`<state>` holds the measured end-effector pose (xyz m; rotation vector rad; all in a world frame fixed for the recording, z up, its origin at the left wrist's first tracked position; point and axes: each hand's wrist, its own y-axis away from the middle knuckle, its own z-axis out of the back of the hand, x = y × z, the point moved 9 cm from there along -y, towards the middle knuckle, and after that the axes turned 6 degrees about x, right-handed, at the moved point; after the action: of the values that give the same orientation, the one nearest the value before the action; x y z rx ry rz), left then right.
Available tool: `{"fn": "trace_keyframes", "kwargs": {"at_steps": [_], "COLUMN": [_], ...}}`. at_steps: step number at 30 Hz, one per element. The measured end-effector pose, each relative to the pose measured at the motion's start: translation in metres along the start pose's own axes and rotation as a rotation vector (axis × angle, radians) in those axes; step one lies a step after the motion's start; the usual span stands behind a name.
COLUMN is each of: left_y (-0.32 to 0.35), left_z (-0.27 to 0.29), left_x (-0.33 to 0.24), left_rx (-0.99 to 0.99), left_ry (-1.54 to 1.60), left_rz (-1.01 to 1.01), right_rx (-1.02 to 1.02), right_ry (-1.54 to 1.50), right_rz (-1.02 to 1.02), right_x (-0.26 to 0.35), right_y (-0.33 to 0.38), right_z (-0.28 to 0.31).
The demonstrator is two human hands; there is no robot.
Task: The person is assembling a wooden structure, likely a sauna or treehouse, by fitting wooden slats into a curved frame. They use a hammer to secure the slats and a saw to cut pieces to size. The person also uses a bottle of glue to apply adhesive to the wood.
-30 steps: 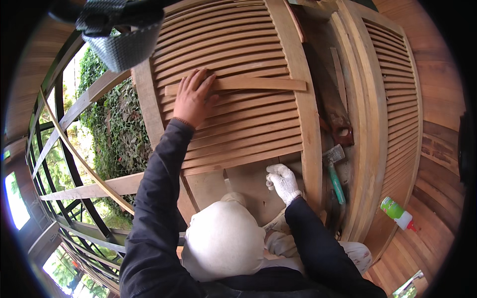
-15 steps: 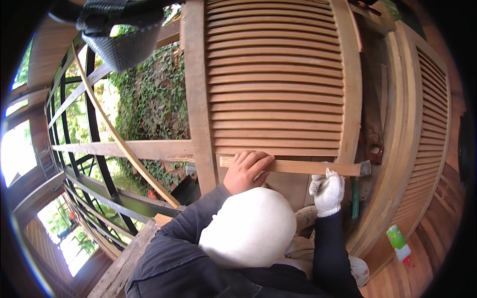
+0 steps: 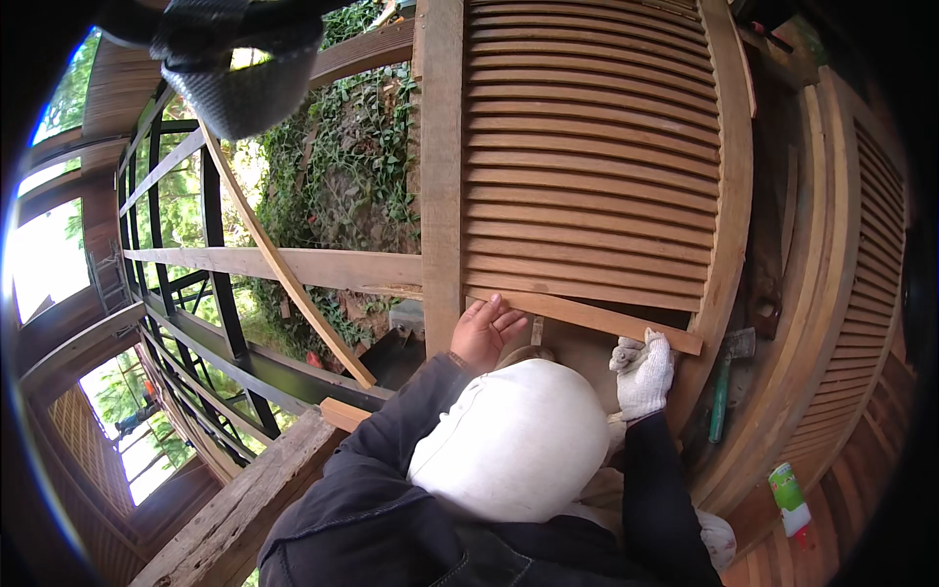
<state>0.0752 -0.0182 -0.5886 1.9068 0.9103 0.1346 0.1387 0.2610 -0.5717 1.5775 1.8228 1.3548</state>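
Pressing a loose slat [image 3: 587,315], long, flat, pale brown wood, against the low edge of the louvre panel [image 3: 587,147], slanting down to the right below the fixed slats. Bare left hand [image 3: 484,333] lying flat near the slat's left end, fingers [image 3: 504,318] stretched open and touching the wood, gripping nothing. Right hand [image 3: 643,374] in a white knit glove, sitting just under the slat's right end, fingers curled; hard telling whether gripping the slat or only propping it. Lying far right on the plank floor [image 3: 861,509]: a small can [image 3: 788,497], cylinder, green and white label with a red base. Leaning beside the frame [image 3: 729,245]: a hammer [image 3: 724,386] with green handle, its lower part half hidden. Blocking the middle foreground: a white hat [image 3: 514,440], covering the panel's lower part and both wrists. Cutting off the top left: a dark blurred object [image 3: 230,59].
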Motion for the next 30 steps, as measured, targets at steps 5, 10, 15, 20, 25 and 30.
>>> {"fn": "trace_keyframes", "kwargs": {"at_steps": [5, 10, 15, 20, 25, 30], "left_y": [0.002, -0.001, -0.008, -0.009, -0.008, -0.004], "left_z": [0.006, 0.011, 0.026, -0.002, -0.003, -0.006], "left_x": [-0.004, -0.004, -0.001, 0.021, 0.013, 0.008], "left_rx": [-0.149, -0.21, -0.139, -0.033, -0.109, -0.185], "left_ry": [-0.071, -0.031, -0.002, -0.102, -0.164, -0.123], "left_rz": [-0.105, -0.149, -0.132, -0.009, -0.037, -0.072], "right_rx": [-0.03, 0.045, -0.023, -0.072, -0.112, -0.114], "right_ry": [0.043, 0.088, 0.106, 0.149, 0.019, 0.146], "right_rz": [-0.044, -0.054, 0.014, -0.036, 0.005, 0.049], "right_x": [0.002, 0.007, -0.004, -0.003, 0.012, 0.024], "right_y": [-0.004, -0.01, 0.001, 0.005, 0.007, 0.003], "right_z": [-0.003, -0.012, 0.002, 0.001, 0.004, -0.004]}}
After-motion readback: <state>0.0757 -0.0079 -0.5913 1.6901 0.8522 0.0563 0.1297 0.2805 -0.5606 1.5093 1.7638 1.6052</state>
